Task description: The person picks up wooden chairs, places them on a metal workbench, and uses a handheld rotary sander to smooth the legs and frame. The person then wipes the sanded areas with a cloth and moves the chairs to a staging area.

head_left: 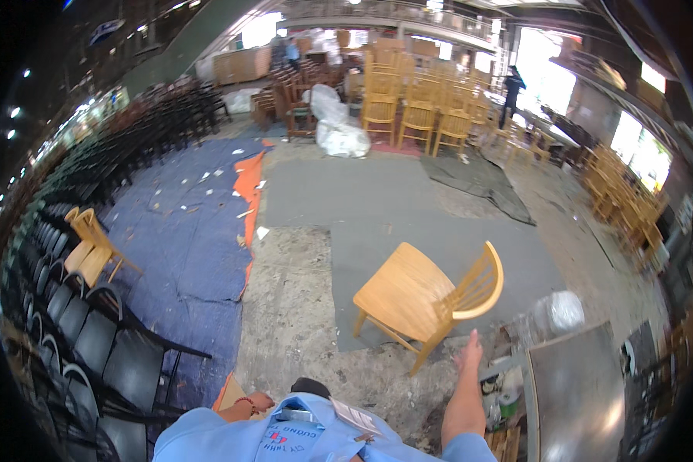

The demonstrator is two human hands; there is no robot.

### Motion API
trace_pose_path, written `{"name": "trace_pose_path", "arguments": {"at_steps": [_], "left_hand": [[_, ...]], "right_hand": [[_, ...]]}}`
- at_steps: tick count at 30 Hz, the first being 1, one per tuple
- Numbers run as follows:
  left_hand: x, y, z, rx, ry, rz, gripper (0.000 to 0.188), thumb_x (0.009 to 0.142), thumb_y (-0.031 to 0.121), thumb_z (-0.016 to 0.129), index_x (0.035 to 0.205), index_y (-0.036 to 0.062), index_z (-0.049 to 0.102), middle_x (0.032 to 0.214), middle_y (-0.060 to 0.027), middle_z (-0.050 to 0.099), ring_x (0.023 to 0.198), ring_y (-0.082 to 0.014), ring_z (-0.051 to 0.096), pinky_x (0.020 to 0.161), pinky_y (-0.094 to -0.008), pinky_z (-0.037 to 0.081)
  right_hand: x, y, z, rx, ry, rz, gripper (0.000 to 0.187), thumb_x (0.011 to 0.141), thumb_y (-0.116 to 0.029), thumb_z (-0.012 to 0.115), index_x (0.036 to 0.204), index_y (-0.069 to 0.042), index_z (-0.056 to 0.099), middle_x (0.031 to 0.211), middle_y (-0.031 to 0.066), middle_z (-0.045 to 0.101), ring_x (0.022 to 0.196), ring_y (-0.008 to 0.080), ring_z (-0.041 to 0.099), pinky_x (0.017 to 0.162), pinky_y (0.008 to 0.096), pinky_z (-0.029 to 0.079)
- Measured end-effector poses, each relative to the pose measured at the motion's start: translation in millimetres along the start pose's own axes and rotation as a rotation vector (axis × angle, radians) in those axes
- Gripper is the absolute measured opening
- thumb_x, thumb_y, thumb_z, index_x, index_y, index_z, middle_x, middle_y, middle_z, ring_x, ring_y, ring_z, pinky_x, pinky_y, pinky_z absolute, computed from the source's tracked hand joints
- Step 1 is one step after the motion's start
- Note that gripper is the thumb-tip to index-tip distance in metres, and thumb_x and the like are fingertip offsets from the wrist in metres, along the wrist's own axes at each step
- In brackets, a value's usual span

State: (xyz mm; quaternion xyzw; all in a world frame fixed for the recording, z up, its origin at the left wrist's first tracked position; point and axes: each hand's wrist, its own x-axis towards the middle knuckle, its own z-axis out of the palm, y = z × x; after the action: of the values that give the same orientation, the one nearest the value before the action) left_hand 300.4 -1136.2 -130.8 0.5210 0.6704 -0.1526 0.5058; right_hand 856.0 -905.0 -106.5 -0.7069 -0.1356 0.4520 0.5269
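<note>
Wooden chair [404, 289] is seen just beyond the extended, empty fingers of the right hand [468, 355] (grip of the left hand [262, 401] cannot be told), its curved back rail [498, 283] best grasped squarely.

The hall is being lit by a tall white doorway opening [545, 65] and bright rectangular windows [641, 152] at right, washed out by glare. The upper left is being left dim. A highlight is being reflected by a shiny grey rectangular panel [574, 377]. Straight edges are being bent near the rim.
</note>
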Motion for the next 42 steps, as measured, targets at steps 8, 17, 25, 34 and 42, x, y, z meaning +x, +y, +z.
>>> {"name": "trace_pose_path", "arguments": {"at_steps": [8,17,25,34,42], "left_hand": [[68,41,-90,0.203,-0.013,0.061,0.037,0.091,0.034,0.051,0.113,0.0100,0.068,0.102,-0.0120,0.070,0.086,-0.0260,0.069,0.073,-0.0419,0.056],[221,170,-284,0.128,0.165,0.291,0.048,0.089,0.048,0.053,0.112,0.0084,0.069,0.097,-0.0134,0.071,0.080,-0.0263,0.066,0.077,-0.0415,0.053],[295,380,-429,-0.653,0.333,0.769,0.080,0.092,0.061,0.053,0.141,-0.0019,0.043,0.139,-0.0176,0.052,0.131,-0.0266,0.047,0.109,-0.0351,0.035],[316,345,-356,-1.570,0.145,0.815,0.093,0.092,0.072,0.038,0.152,0.0046,0.017,0.159,-0.0103,0.021,0.145,-0.0275,0.023,0.118,-0.0464,0.014],[326,332,-379,-1.355,0.232,0.655,0.083,0.098,0.054,0.044,0.153,0.0023,0.009,0.155,-0.0140,0.023,0.143,-0.0280,0.023,0.114,-0.0430,0.027]], "right_hand": [[55,-69,89,0.096,0.019,-0.031,0.068,0.081,-0.020,0.073,0.137,-0.007,0.037,0.123,0.0148,0.055,0.091,0.0283,0.062,0.055,0.0402,0.050],[115,-73,117,-0.005,0.186,-0.540,0.057,0.077,0.006,0.056,0.132,0.000,0.041,0.118,0.0165,0.057,0.098,0.0301,0.062,0.070,0.0429,0.056],[44,-119,313,-0.492,-0.076,-0.733,0.068,0.075,0.004,0.063,0.137,0.001,0.037,0.122,0.0221,0.055,0.106,0.0339,0.060,0.094,0.0375,0.047],[-49,-68,282,-0.894,-0.223,-0.363,0.068,0.072,-0.006,0.062,0.138,-0.007,0.049,0.123,0.0255,0.061,0.118,0.0381,0.058,0.097,0.0407,0.047],[-22,-164,291,-0.880,-0.236,-0.402,0.065,0.072,-0.007,0.061,0.136,-0.005,0.051,0.112,0.0238,0.067,0.105,0.0354,0.065,0.091,0.0375,0.050]]}}
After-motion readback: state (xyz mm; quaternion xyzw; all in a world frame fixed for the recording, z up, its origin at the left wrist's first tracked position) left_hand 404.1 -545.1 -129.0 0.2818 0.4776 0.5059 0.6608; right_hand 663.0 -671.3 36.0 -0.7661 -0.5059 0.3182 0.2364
